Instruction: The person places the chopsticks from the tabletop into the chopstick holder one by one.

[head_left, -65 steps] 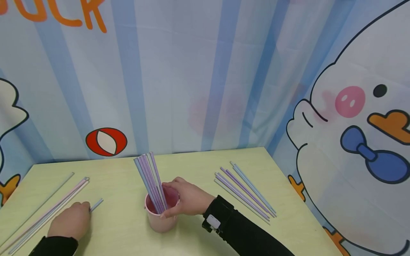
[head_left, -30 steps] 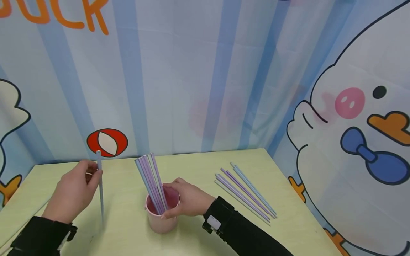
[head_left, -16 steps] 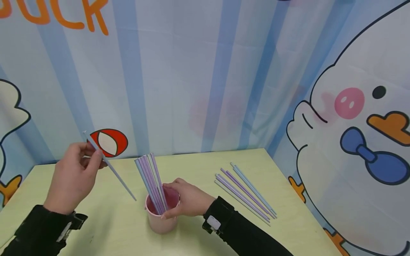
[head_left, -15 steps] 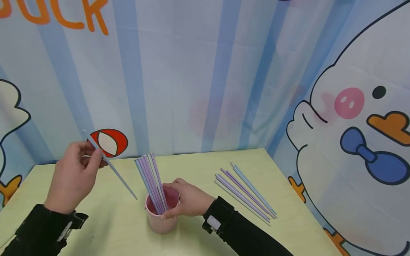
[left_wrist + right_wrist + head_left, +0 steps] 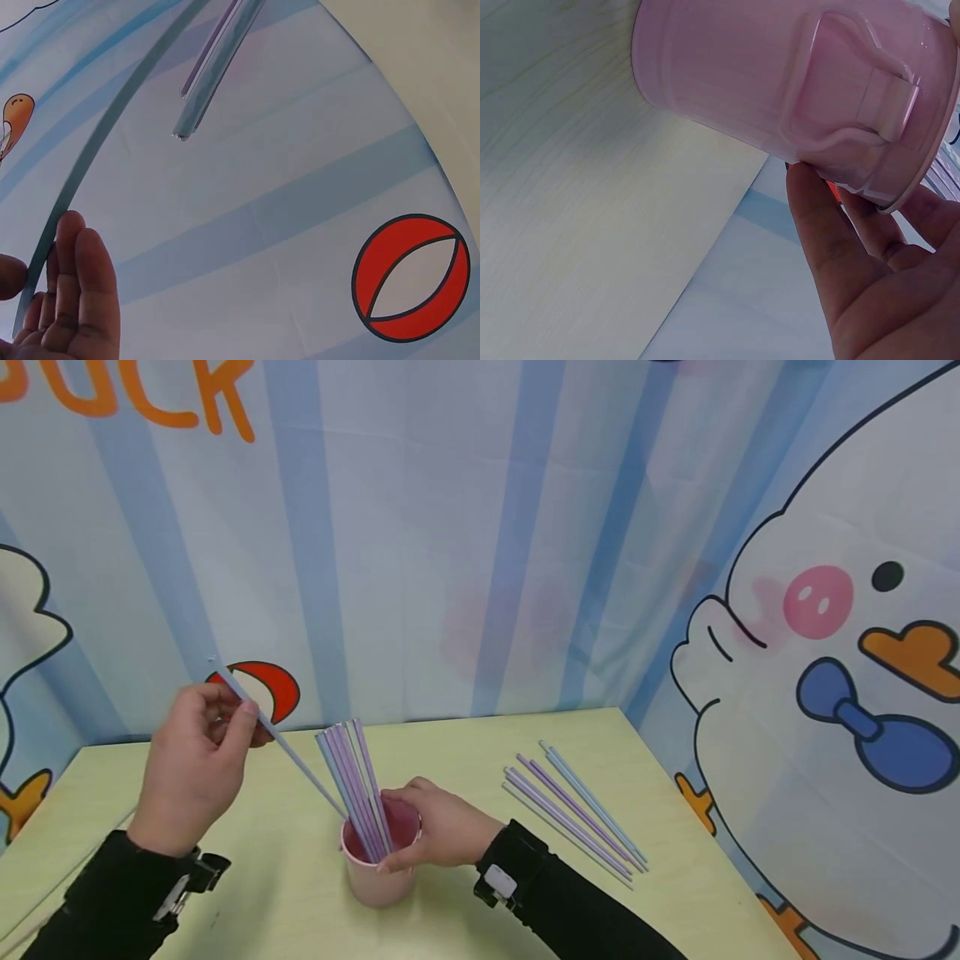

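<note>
In the head view my left hand [image 5: 198, 760] pinches a long light-blue straw [image 5: 296, 760] between thumb and fingers. It slants down to the right, its lower end at the left rim of a small pink bucket [image 5: 380, 883]. A bunch of purple, blue and whitish straws [image 5: 352, 789] stands in the bucket, leaning left. My right hand [image 5: 442, 827] grips the bucket by its right rim, thumb in front. The right wrist view shows the bucket's side with a folded handle [image 5: 802, 82] and the right fingers [image 5: 821, 217] at the rim.
Several purple and blue straws [image 5: 573, 810] lie on the pale wooden table [image 5: 465, 743] to the right. More pale straws [image 5: 71, 868] lie at far left, partly behind the left arm. A printed curtain [image 5: 420, 527] hangs behind the table.
My left hand has picked up the blue straw from the left of the table, raised and tilted it, and brought its lower end rightward to the bucket. The right hand stays on the bucket.
</note>
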Tool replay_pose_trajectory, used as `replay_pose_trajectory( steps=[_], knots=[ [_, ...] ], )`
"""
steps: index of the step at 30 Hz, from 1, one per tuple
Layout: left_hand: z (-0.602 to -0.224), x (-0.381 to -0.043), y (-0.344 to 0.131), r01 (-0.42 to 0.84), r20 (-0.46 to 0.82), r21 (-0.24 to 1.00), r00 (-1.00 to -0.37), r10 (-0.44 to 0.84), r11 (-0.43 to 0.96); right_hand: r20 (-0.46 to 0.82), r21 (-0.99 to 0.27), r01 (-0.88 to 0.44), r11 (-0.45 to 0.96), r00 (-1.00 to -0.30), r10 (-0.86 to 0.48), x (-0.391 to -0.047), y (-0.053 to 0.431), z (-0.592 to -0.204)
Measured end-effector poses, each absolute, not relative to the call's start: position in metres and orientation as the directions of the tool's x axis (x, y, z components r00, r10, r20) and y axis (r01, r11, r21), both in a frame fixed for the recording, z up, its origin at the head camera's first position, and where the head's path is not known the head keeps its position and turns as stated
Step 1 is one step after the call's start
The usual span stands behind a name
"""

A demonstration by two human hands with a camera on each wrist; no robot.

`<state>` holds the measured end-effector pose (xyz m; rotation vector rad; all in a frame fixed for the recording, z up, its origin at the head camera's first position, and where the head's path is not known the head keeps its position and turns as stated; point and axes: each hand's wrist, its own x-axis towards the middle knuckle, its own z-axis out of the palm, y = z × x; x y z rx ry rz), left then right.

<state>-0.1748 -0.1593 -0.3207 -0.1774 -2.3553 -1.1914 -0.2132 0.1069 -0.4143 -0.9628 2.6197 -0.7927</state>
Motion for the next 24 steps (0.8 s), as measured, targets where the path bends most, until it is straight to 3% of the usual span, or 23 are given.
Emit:
replay_pose_trajectory(
  steps=[24],
  knots=[
    [-0.368, -0.188, -0.137, 0.241, 0.341, 0.693, -0.94, -0.015, 0.68, -0.009, -0.576, -0.547, 0.607, -0.738, -0.674, -0.214, 0.108, -0.416]
  ],
)
